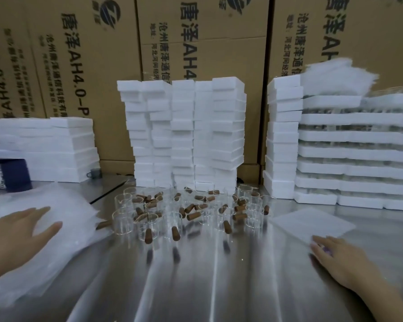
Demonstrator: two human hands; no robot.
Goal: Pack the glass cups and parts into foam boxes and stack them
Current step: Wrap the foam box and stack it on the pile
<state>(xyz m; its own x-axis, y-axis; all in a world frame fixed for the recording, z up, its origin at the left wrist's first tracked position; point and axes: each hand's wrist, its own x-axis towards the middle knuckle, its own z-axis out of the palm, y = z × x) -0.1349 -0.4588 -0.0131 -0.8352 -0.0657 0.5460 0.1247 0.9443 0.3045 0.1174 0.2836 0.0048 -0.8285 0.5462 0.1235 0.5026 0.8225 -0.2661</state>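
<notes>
The left hand [21, 233] lies flat with fingers spread and straight, pressing on a loose pile of thin white foam sheets [63, 249] at the near left of the brushed steel table [196, 289]; it grips nothing. The right hand [340, 261] is also open and holds nothing. Its straight fingers reach the near edge of a single thin white foam sheet [312, 223] lying flat at the near right.

Between the 2 hands, in the middle of the table, stands a cluster of clear glass cups [147, 225] with brown cylindrical cork parts [193, 214] scattered among them, some upright, some on their sides. None of these is packed.

Just beyond the cluster rise tall columns of white foam boxes [184, 135]. A further column [282, 145] stands to the right, touching stacked white foam trays with glassware between the layers [358, 152]. A lower foam stack [61, 147] sits far left. Brown printed cardboard cartons [84, 66] form the far wall.
</notes>
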